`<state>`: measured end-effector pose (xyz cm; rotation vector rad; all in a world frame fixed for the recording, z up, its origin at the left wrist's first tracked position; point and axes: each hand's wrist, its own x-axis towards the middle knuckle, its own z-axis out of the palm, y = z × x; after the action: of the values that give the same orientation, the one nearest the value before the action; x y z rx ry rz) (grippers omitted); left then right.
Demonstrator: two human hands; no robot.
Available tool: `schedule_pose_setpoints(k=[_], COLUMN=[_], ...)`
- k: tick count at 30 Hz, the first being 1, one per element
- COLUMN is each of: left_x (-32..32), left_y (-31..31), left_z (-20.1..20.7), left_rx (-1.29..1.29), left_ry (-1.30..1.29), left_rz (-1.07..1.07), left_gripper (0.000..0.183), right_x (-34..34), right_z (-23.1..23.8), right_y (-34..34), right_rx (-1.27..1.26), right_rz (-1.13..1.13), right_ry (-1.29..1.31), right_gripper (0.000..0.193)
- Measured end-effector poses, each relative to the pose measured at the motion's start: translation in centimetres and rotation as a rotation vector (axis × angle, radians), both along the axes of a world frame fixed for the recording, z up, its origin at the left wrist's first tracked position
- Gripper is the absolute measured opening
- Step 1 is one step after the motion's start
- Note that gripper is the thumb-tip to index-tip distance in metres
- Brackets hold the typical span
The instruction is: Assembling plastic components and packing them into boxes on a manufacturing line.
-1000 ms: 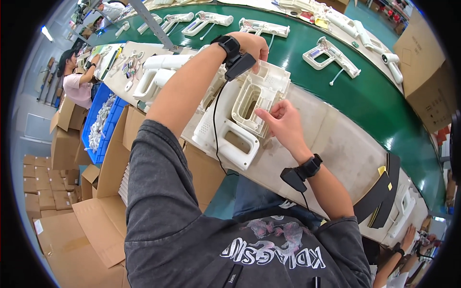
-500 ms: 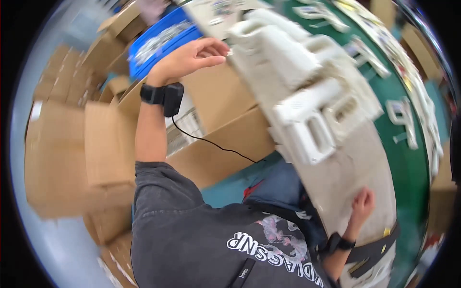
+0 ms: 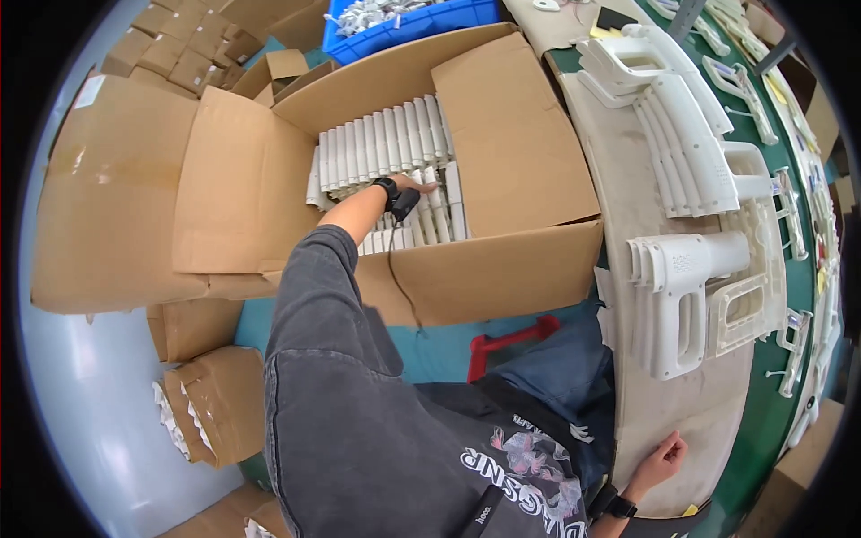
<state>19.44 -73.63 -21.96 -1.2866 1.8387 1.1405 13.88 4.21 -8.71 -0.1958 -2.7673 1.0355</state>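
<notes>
My left hand (image 3: 423,186) reaches down into a big open cardboard box (image 3: 484,278), with its fingers closed around the upper end of a white plastic housing (image 3: 438,215) there. The fingertips are partly hidden among the parts. More slim white housings (image 3: 381,143) stand packed in a row along the far side of the box. Resting at the front of the bench, my right hand (image 3: 662,459) has its fingers curled in, and nothing shows in it. Ahead of it on the bench lie stacked white handle-shaped shells (image 3: 673,305), with another stack of shells (image 3: 686,134) farther off.
A blue bin (image 3: 421,25) of small parts stands beyond the box. Cardboard cartons (image 3: 108,206) crowd the left side. A green conveyor belt (image 3: 771,296) carrying white frames (image 3: 789,345) runs along the right of the bench (image 3: 619,403). Something red (image 3: 511,345) is near my legs.
My left hand has gone from above the box's edge by the bench down into the box among the white housings. My right hand stays on the bench. The view has turned leftward.
</notes>
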Motion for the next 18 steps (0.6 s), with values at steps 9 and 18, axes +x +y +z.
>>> schedule_pose_setpoints(k=[9, 18], left_x=[0.6, 0.9], left_y=[-0.8, -0.4], left_z=[-5.8, -8.6], left_rx=[-0.051, -0.073], left_ry=[0.257, 0.002], left_rz=[0.073, 0.504], left_gripper=[0.096, 0.052], right_x=[0.5, 0.6], right_z=[0.3, 0.4], right_y=[-1.3, -1.6], right_rx=[0.111, 0.055], right_rz=[-0.013, -0.041], right_ry=[0.041, 0.040], right_gripper=[0.031, 0.028])
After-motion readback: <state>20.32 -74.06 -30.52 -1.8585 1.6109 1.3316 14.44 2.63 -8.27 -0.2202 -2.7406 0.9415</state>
